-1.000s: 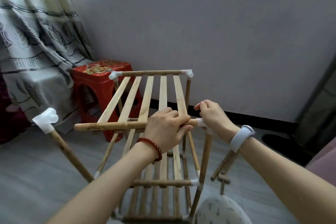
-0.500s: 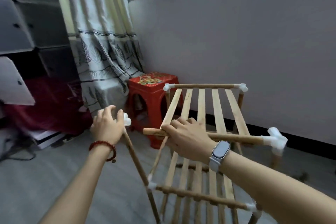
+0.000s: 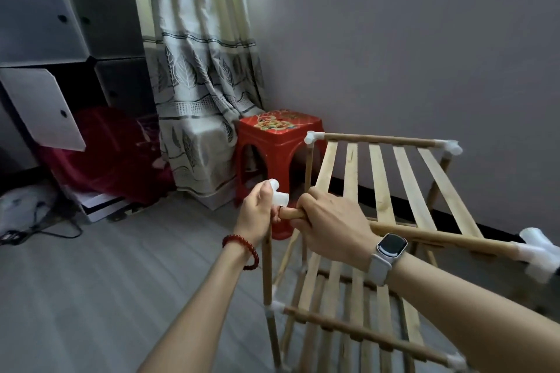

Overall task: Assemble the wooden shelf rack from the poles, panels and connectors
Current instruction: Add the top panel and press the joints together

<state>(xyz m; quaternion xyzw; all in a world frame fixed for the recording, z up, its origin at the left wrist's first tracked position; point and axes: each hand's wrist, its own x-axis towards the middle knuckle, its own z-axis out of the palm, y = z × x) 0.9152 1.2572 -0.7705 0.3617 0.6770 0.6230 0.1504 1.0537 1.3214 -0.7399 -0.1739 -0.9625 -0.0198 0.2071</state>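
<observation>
No legible text or labels

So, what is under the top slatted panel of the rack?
Under the top slatted panel, a lower slatted panel shows. The right hand covers part; the floor beneath is mostly hidden.

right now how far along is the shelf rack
Done: the lower slatted shelf and the far rail of the top panel sit in white connectors. In hand: left hand holds the near-left connector on its upright while right hand steers the front pole toward it. Left: seat that pole end.
</observation>
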